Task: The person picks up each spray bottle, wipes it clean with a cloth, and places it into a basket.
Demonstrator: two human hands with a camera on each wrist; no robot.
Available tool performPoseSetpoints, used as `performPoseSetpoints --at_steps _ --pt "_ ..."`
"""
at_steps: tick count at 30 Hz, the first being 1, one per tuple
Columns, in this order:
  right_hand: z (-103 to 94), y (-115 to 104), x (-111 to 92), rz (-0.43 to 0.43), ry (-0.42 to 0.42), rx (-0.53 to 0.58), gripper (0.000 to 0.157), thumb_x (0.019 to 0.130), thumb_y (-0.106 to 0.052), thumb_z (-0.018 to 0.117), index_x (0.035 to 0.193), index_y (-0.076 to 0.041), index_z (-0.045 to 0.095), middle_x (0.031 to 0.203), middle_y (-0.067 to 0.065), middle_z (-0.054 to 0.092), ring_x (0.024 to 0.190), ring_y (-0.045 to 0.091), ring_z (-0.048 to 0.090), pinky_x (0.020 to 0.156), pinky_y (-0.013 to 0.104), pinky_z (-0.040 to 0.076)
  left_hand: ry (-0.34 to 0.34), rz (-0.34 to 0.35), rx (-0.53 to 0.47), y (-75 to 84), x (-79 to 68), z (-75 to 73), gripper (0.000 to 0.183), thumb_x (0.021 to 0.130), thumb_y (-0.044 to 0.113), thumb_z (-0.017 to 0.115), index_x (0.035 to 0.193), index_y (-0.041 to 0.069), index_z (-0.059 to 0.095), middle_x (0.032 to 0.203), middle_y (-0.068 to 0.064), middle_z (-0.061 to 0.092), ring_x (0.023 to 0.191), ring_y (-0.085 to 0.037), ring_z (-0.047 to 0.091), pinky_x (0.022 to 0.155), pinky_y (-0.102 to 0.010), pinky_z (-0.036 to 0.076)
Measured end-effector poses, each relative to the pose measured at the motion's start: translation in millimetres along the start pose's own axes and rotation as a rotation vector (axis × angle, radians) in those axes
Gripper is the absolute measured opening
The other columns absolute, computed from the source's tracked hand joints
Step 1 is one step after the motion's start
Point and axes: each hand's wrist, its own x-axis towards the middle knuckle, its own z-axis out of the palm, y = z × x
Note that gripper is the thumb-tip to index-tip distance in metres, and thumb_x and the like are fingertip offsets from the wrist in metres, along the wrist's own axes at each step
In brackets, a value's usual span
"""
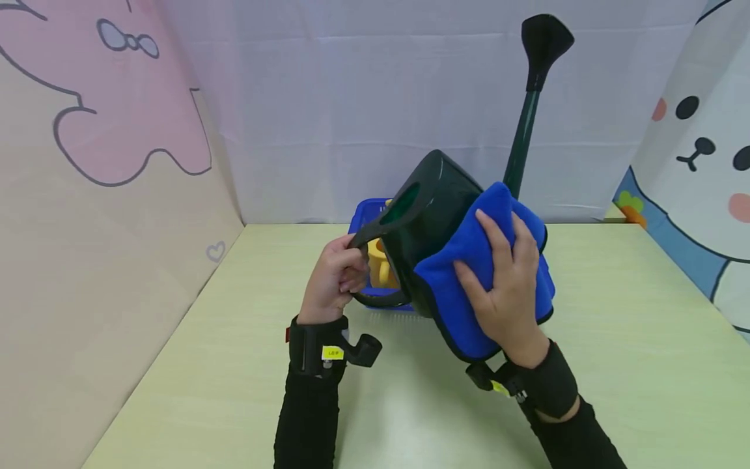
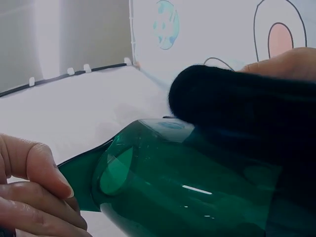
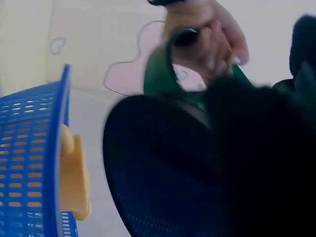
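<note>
"Where do you have the watering can?"

"It is tilted above the surface, the blue basket behind it. My left grip is clamped round its handle; my right grip, fingers apart, presses a blue cloth on its body."

"How will it handle?"

"I judge stiff plastic, rather light, slippery where smooth. I would hold the handle, not the thin spout. The cloth looks soft."

"And the room?"

"The surface is pale; a white sheet hangs behind, cartoon drawings on both sides."

Green can, blue cloth (black-edged)
</note>
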Motion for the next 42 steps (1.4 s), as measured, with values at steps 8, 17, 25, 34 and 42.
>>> performPoseSetpoints --at_steps 8,17,25,34,42 --pt "-15.1 13.3 9.1 0.241 -0.074 0.183 0.056 0.080 -0.021 0.051 0.134 -0.013 0.038 0.140 0.017 0.031 0.119 0.034 0.036 0.093 0.066 0.029 -0.022 -0.019 0.050 2.4 -2.8 1.9 0.015 0.076 -0.001 0.039 0.066 0.010 0.043 0.046 0.007 0.034 0.036 -0.008 0.027 0.036 -0.019 0.021" --pt "2.6 3.1 -1.6 0.029 0.034 -0.018 0.079 0.070 -0.059 0.054 0.131 -0.012 0.041 0.135 0.020 0.037 0.124 0.031 0.032 0.096 0.061 0.030 0.019 -0.017 0.069 3.0 -4.0 3.0 0.016 0.076 -0.001 0.039 0.065 0.010 0.042 0.045 0.007 0.033 0.037 -0.009 0.027 0.036 -0.020 0.022" --pt "22.7 -19.9 -18.5 -0.220 0.100 -0.206 0.075 0.070 -0.058 0.055 0.127 -0.011 0.045 0.131 0.025 0.035 0.121 0.039 0.032 0.091 0.064 0.028 0.017 -0.002 0.039 -0.8 -2.5 7.0 0.015 0.076 -0.001 0.040 0.067 0.010 0.044 0.045 0.008 0.034 0.036 -0.009 0.028 0.036 -0.019 0.022" --pt "28.2 -25.3 -23.4 -0.337 0.076 -0.279 0.061 0.075 -0.051 0.054 0.123 -0.013 0.049 0.126 0.026 0.039 0.119 0.041 0.034 0.088 0.064 0.030 -0.022 0.012 0.012 -5.9 0.5 8.9 0.012 0.073 -0.003 0.040 0.068 0.008 0.043 0.044 0.008 0.034 0.035 -0.007 0.027 0.035 -0.018 0.022" --pt "5.9 -8.8 -4.5 -0.146 0.067 -0.101 0.066 0.073 -0.055 0.054 0.124 -0.013 0.048 0.131 0.023 0.038 0.123 0.037 0.031 0.096 0.062 0.027 -0.039 -0.015 0.025 -6.1 2.2 8.1 0.012 0.073 -0.002 0.039 0.068 0.008 0.041 0.044 0.008 0.034 0.035 -0.007 0.027 0.035 -0.017 0.021"
